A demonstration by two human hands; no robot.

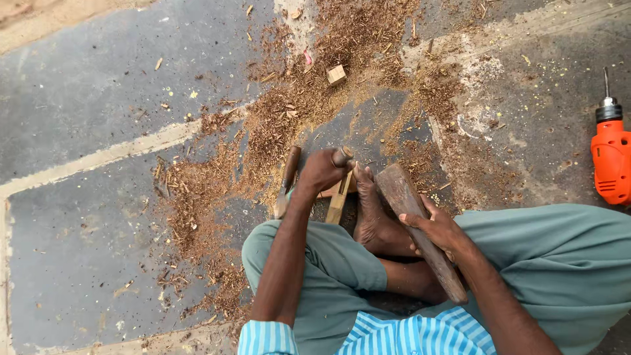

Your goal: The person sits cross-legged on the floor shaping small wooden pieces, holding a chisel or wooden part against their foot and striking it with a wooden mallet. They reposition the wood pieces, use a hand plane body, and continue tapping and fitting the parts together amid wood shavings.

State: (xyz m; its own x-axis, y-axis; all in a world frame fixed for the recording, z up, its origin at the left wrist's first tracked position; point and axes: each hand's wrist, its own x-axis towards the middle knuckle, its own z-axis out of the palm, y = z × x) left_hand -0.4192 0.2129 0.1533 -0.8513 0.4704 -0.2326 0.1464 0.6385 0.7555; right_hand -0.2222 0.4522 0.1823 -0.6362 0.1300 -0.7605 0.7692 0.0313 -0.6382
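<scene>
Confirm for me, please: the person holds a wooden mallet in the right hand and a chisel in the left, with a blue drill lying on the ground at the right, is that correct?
Not quite: the drill is orange, not blue, as the head view shows. The rest stands: the right hand holds the wooden mallet, the left hand the chisel, and the drill lies on the ground at the right.

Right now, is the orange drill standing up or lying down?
Lying down: the orange drill rests on its side on the floor, bit pointing away from the person.

A floor-level woodworking spot, this: bare concrete floor (85, 98) strewn with sawdust and wood chips (289, 112), a small wood offcut (336, 74) far off, an orange power drill (611, 158) lying right.
</scene>
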